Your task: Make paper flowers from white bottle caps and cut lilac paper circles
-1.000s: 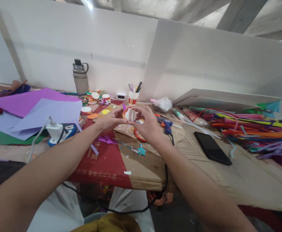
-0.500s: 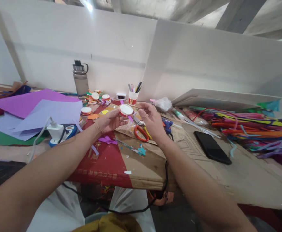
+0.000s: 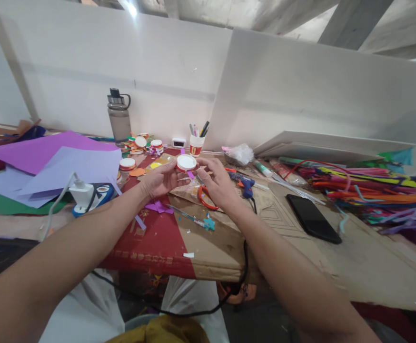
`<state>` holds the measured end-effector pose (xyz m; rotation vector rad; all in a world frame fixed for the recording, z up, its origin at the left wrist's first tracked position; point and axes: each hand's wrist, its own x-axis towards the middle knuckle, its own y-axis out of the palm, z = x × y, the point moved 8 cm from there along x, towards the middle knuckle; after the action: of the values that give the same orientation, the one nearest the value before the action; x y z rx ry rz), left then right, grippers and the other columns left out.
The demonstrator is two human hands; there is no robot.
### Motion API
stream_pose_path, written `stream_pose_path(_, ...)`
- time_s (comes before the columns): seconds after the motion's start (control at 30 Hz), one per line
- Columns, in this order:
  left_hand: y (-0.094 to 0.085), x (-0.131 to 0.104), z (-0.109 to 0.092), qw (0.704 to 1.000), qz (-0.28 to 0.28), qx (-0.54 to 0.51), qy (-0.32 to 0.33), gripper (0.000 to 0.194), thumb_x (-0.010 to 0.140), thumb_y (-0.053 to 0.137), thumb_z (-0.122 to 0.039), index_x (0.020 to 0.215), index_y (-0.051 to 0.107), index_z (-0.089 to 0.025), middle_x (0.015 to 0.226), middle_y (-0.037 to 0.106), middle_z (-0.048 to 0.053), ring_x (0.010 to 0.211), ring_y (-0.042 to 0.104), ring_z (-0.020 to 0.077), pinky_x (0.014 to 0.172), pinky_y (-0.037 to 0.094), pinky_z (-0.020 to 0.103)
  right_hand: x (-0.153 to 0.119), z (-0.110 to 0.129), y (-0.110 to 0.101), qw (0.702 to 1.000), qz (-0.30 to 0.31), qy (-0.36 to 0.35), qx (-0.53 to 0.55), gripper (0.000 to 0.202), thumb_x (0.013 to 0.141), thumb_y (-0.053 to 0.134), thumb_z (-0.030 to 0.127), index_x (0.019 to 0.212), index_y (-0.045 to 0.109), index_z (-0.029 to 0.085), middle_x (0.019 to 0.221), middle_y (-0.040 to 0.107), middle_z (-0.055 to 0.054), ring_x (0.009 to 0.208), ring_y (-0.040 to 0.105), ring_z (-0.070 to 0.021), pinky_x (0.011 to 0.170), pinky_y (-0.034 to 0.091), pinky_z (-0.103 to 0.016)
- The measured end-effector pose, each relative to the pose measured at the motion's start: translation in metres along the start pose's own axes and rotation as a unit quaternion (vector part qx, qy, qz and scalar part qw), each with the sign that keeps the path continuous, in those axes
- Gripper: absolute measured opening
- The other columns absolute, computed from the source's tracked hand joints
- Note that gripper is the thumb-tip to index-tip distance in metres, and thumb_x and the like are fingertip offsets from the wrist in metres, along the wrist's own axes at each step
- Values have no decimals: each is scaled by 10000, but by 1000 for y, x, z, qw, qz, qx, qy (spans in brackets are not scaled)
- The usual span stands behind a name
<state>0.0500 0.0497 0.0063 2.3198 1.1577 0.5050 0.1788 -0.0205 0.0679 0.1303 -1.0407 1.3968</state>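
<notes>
Head view: my left hand [image 3: 163, 181] grips the disc [image 3: 186, 163], white face up with a red rim, held over the table [image 3: 215, 257] in front of the cup [image 3: 196, 145]. My right hand [image 3: 217, 183] is half curled, fingertips right at the disc's right side, can't tell if they touch it; scissors [image 3: 208, 206] lie partly under that hand, glue gun [image 3: 247, 185] to its right, purple scraps [image 3: 159, 206] near the left wrist.

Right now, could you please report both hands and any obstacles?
Left hand holding white-topped disc. Right hand beside it, contact unclear. Orange scissor handle close by.
</notes>
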Motion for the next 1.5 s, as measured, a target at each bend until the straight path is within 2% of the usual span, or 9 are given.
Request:
stream_pose_path(0.23, -2, 5, 4, 999, -4, 34, -22, 376, 897, 541, -394, 1194, 627, -180, 1039, 728, 123, 933, 692, 240, 849, 541, 402, 0, -6, 3, 1000, 12, -8, -28, 295, 953, 475, 381, 1180, 602, 241, 1181, 568, -105, 1105, 543, -227, 906, 490, -413)
stream_pose_path(0.33, -2, 5, 5, 999, -16, 36, -30, 419, 884, 544, -463, 1152, 641, -157, 1016, 730, 138, 920, 694, 246, 815, 557, 387, 0, -6, 7, 999, 23, -8, -49, 293, 947, 488, 365, 1182, 604, 233, 1166, 560, -112, 1125, 529, -234, 927, 479, -423)
stream_pose_path(0.4, -2, 4, 6, 998, -23, 41, -29, 407, 865, 581, -453, 1120, 650, -143, 1003, 730, 141, 887, 696, 236, 775, 566, 360, 0, -6, 9, 997, 29, -11, -64, 290, 947, 488, 357, 1176, 608, 225, 1150, 560, -113, 1122, 529, -234, 943, 467, -425)
stream_pose_path(0.6, -4, 2, 2, 992, -56, 114, 22, 269, 753, 726, -198, 1008, 685, -123, 992, 724, 117, 783, 678, 166, 695, 553, 268, 0, -12, 11, 996, 38, -3, -75, 309, 949, 479, 371, 1160, 620, 195, 1152, 559, -121, 1109, 535, -232, 955, 455, -419)
stream_pose_path(0.8, -4, 3, -1, 978, -45, 192, 64, 338, 714, 767, -322, 994, 722, -139, 1001, 709, 97, 827, 642, 168, 676, 504, 253, 1, -31, 7, 997, 14, 30, -66, 314, 941, 487, 404, 1137, 633, 207, 1108, 577, -106, 1025, 570, -214, 897, 489, -400)
stream_pose_path(0.93, -11, 4, -7, 958, -75, 261, 94, 329, 703, 764, -361, 955, 730, -153, 962, 698, 65, 810, 613, 156, 725, 482, 268, 1, -36, 7, 997, 7, 36, -66, 333, 941, 473, 420, 1112, 645, 191, 1084, 583, -110, 1013, 573, -216, 883, 496, -401)
stream_pose_path(1.07, -15, 5, -13, 931, -94, 332, 119, 321, 700, 758, -361, 956, 723, -171, 874, 691, 29, 728, 589, 137, 683, 450, 249, 1, -33, 8, 997, 6, 31, -75, 304, 933, 493, 395, 1119, 644, 208, 1053, 590, -97, 999, 577, -213, 870, 502, -393)
stream_pose_path(1.27, -19, 6, -11, 940, -109, 301, 118, 352, 679, 766, -364, 953, 681, -160, 909, 690, 37, 759, 593, 144, 643, 451, 239, 2, -35, 6, 995, 5, 39, -86, 304, 930, 501, 361, 1124, 643, 174, 1037, 596, -102, 900, 585, -189, 844, 499, -366)
stream_pose_path(1.5, -15, 5, -12, 949, -111, 272, 115, 302, 645, 782, -310, 867, 649, -154, 824, 662, 15, 730, 582, 121, 655, 448, 227, 1, -40, 3, 994, -10, 42, -97, 259, 921, 512, 329, 1062, 652, 163, 1039, 614, -108, 937, 582, -199, 863, 486, -378)
